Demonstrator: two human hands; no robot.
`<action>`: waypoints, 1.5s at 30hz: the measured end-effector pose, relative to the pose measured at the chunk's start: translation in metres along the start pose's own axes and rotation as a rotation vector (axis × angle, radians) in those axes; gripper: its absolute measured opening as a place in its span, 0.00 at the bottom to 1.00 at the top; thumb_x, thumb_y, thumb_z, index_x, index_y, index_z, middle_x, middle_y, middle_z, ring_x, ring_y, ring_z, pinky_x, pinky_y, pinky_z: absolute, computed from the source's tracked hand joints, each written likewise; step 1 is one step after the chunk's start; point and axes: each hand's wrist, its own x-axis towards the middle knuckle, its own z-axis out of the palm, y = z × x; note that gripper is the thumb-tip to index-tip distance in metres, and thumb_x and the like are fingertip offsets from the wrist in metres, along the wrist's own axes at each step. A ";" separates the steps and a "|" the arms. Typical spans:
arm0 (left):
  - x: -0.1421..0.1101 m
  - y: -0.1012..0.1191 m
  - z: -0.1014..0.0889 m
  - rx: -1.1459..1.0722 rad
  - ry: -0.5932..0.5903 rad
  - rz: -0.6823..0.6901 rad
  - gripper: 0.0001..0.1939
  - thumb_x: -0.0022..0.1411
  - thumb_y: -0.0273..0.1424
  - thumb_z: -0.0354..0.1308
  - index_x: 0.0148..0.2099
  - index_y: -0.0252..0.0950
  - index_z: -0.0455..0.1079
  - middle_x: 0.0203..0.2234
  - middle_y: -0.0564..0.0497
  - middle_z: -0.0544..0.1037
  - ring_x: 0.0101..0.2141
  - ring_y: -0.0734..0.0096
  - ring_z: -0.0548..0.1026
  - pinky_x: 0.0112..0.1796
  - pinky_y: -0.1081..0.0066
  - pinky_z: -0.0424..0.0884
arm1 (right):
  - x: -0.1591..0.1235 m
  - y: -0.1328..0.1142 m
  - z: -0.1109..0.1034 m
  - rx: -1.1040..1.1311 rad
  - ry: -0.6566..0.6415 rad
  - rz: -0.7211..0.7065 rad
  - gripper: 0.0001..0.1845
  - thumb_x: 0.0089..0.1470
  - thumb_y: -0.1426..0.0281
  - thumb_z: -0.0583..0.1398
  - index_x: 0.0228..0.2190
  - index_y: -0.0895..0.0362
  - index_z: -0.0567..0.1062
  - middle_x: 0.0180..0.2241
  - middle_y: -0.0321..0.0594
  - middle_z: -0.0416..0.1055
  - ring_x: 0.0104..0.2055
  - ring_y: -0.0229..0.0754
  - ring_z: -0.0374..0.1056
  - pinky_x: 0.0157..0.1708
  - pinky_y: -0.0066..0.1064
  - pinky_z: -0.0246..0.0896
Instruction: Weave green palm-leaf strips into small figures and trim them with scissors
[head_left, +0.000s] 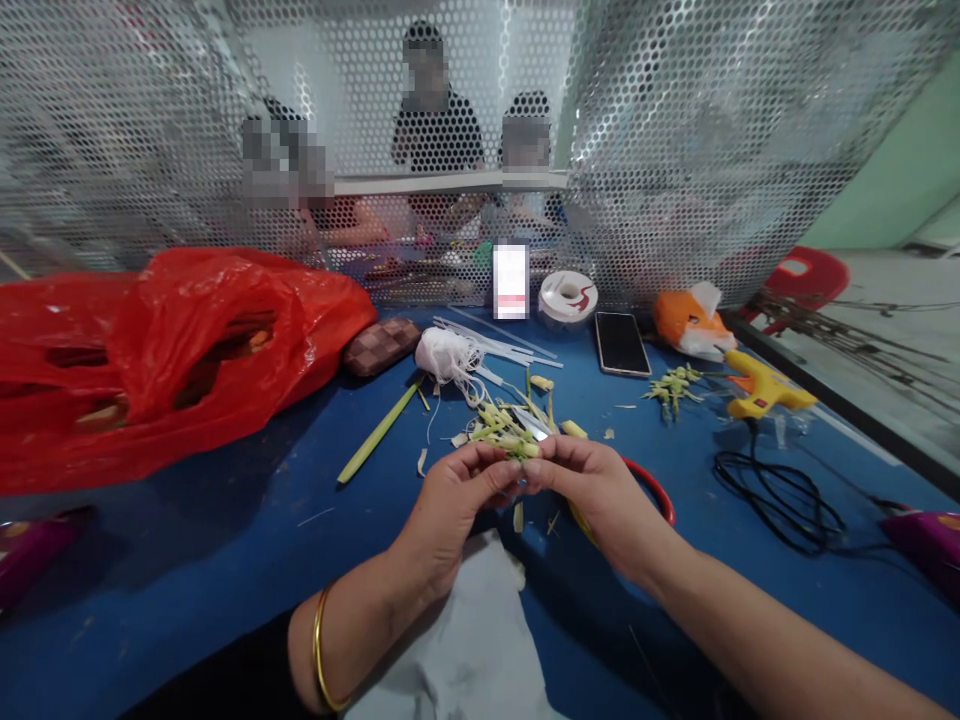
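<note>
My left hand (450,505) and my right hand (607,490) meet at the middle of the blue table. Both pinch a small pale green piece of plant stalk (529,450) between thumb and fingers. Just beyond the fingertips lies a loose heap of yellow-green plant trimmings (491,415). Scissors lie by my right hand, which covers part of them; their blades (531,424) and red handle (661,492) show. A long green stalk (379,435) rests left of the heap. Grey cloth (472,640) is below my hands.
White string (448,355), a tape roll (568,297), a phone (622,343) and an orange tissue pack (686,320) stand farther back. At right are a yellow glue gun (769,388) with black cord and cut sprigs (673,388). A red bag (225,340) fills the left. People sit behind perforated mesh.
</note>
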 end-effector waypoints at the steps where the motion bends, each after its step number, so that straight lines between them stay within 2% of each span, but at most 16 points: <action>1: 0.000 0.000 0.000 0.006 -0.006 0.002 0.10 0.50 0.33 0.69 0.33 0.34 0.75 0.27 0.52 0.79 0.29 0.76 0.74 0.34 0.75 0.66 | 0.000 0.000 0.000 -0.008 0.004 0.001 0.14 0.41 0.62 0.70 0.21 0.58 0.74 0.21 0.34 0.71 0.28 0.37 0.65 0.35 0.31 0.58; 6: 0.000 -0.002 0.000 -0.022 0.038 0.028 0.10 0.47 0.34 0.70 0.30 0.34 0.76 0.24 0.54 0.77 0.26 0.78 0.71 0.33 0.76 0.66 | 0.001 0.000 0.000 -0.047 -0.009 0.002 0.14 0.41 0.62 0.70 0.21 0.58 0.74 0.20 0.34 0.71 0.26 0.37 0.64 0.34 0.32 0.58; 13: -0.002 -0.003 -0.001 -0.081 0.032 -0.092 0.13 0.46 0.37 0.71 0.28 0.33 0.75 0.21 0.54 0.75 0.24 0.79 0.69 0.31 0.76 0.65 | 0.004 0.002 -0.002 -0.178 0.000 -0.067 0.14 0.42 0.62 0.69 0.22 0.58 0.73 0.20 0.33 0.69 0.25 0.36 0.61 0.29 0.29 0.55; 19: -0.001 0.000 -0.001 0.002 0.075 -0.049 0.12 0.45 0.34 0.71 0.31 0.33 0.76 0.22 0.53 0.76 0.24 0.79 0.70 0.31 0.76 0.64 | 0.003 0.000 -0.004 -0.172 -0.039 -0.169 0.13 0.46 0.62 0.67 0.31 0.57 0.74 0.29 0.35 0.71 0.32 0.38 0.64 0.34 0.31 0.59; 25: -0.003 -0.001 0.001 0.085 -0.039 -0.097 0.12 0.50 0.37 0.68 0.32 0.32 0.76 0.23 0.51 0.76 0.23 0.79 0.69 0.29 0.75 0.63 | 0.005 0.006 -0.007 -0.217 0.021 -0.150 0.13 0.47 0.61 0.67 0.26 0.58 0.75 0.23 0.34 0.68 0.27 0.36 0.61 0.29 0.30 0.56; 31: -0.005 -0.001 0.004 0.114 -0.059 0.031 0.10 0.49 0.34 0.68 0.26 0.33 0.73 0.18 0.54 0.72 0.22 0.79 0.66 0.29 0.74 0.63 | 0.001 0.001 -0.003 -0.080 -0.012 -0.063 0.15 0.44 0.60 0.68 0.23 0.59 0.75 0.22 0.34 0.69 0.26 0.36 0.61 0.29 0.30 0.56; 33: -0.005 -0.001 0.004 0.108 -0.068 0.036 0.10 0.49 0.34 0.68 0.27 0.33 0.73 0.19 0.54 0.73 0.23 0.78 0.68 0.30 0.74 0.64 | 0.000 -0.001 -0.002 -0.028 -0.005 -0.050 0.15 0.44 0.60 0.68 0.23 0.59 0.75 0.22 0.35 0.70 0.26 0.35 0.62 0.30 0.30 0.57; 39: -0.003 -0.002 0.000 0.013 -0.166 -0.088 0.21 0.57 0.47 0.61 0.34 0.31 0.75 0.23 0.50 0.75 0.24 0.75 0.71 0.31 0.73 0.66 | 0.000 -0.002 -0.003 0.023 0.001 -0.106 0.11 0.48 0.62 0.67 0.24 0.57 0.76 0.22 0.34 0.71 0.26 0.36 0.65 0.32 0.30 0.58; 45: -0.003 -0.003 -0.003 -0.120 -0.218 -0.180 0.15 0.51 0.39 0.69 0.31 0.30 0.74 0.20 0.53 0.72 0.22 0.79 0.69 0.28 0.78 0.65 | 0.001 0.001 -0.001 0.101 -0.012 -0.104 0.08 0.47 0.65 0.68 0.26 0.56 0.77 0.26 0.32 0.70 0.29 0.34 0.64 0.35 0.29 0.59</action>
